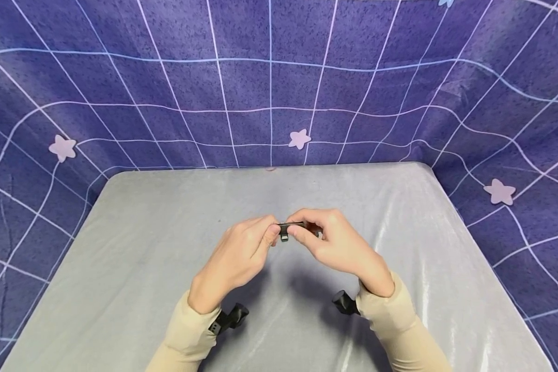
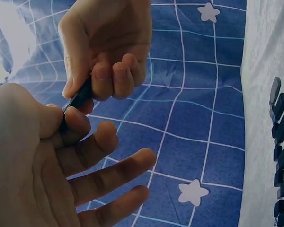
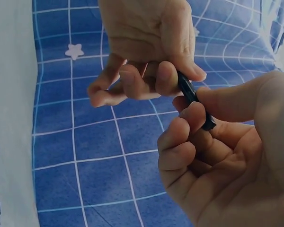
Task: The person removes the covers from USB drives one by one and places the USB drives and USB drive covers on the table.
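Note:
Between the two hands, over the middle of the bed-like grey surface, is a small black USB stick (image 1: 284,231) with a short silver-tipped part pointing toward me. My left hand (image 1: 242,250) pinches its left end with thumb and index finger; in the left wrist view the other fingers of this hand spread away from it. My right hand (image 1: 341,243) grips the other end between thumb and curled fingers. The right wrist view shows the dark stick (image 3: 191,94) running slantwise from one hand to the other. Fingertips cover much of it.
Several small black pieces (image 2: 280,111) lie in a row on the pale cloth in the left wrist view. Grey cloth (image 1: 167,206) covers the surface, and blue gridded fabric (image 1: 242,82) with stars rises around it. A black camera (image 1: 237,315) sits at each wrist.

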`<action>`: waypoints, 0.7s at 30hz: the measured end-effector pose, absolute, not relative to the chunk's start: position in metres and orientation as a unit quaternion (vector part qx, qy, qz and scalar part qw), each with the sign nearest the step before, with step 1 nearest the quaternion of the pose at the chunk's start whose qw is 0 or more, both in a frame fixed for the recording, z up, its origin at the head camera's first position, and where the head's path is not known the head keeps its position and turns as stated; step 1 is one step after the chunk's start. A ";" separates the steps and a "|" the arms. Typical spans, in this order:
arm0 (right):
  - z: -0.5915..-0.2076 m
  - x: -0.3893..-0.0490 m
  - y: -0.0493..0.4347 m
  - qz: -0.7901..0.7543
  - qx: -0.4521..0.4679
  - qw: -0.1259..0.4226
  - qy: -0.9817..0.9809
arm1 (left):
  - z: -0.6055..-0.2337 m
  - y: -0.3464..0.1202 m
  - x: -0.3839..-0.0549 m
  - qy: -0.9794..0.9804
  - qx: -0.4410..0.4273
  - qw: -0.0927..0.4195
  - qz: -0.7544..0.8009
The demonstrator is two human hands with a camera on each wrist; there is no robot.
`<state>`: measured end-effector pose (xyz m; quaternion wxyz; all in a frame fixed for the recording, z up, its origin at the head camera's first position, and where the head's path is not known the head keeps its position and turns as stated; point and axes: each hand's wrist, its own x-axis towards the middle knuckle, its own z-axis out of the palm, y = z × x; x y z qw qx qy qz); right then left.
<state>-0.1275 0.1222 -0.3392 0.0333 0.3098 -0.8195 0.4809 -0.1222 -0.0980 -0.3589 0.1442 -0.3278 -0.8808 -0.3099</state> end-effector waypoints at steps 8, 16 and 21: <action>-0.336 -0.128 0.124 0.485 0.310 0.032 -0.817 | -0.356 -0.099 -0.123 -0.875 -0.339 0.164 -0.305; -0.333 -0.127 0.124 0.492 0.300 0.032 -0.817 | -0.352 -0.099 -0.123 -0.871 -0.339 0.194 -0.298; -0.333 -0.124 0.122 0.491 0.292 0.035 -0.820 | -0.352 -0.100 -0.122 -0.875 -0.324 0.193 -0.303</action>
